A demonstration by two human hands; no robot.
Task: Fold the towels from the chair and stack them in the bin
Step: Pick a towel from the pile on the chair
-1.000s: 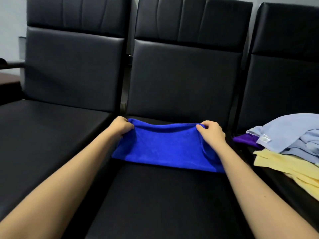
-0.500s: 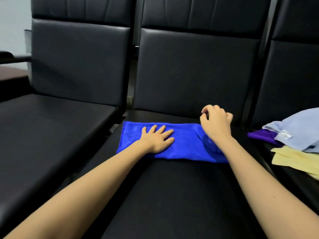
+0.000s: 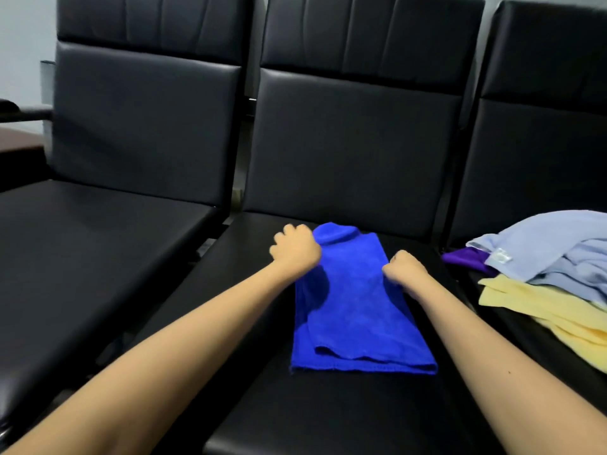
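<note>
Head view: left hand and right hand fingers grip blue towel; towel pile lies rightward.

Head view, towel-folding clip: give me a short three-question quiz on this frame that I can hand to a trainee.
1. True or false: the bright blue microfibre towel lies on the middle black leather chair seat.
2. Which of the towels at the right of the frame lies nearest the camera? A) the pale yellow towel B) the purple one C) the light blue one
3. In a few words: what are the left hand and the right hand doing?

Key: 1 true; 2 A; 3 both grip the blue towel, one at each side edge.
</note>
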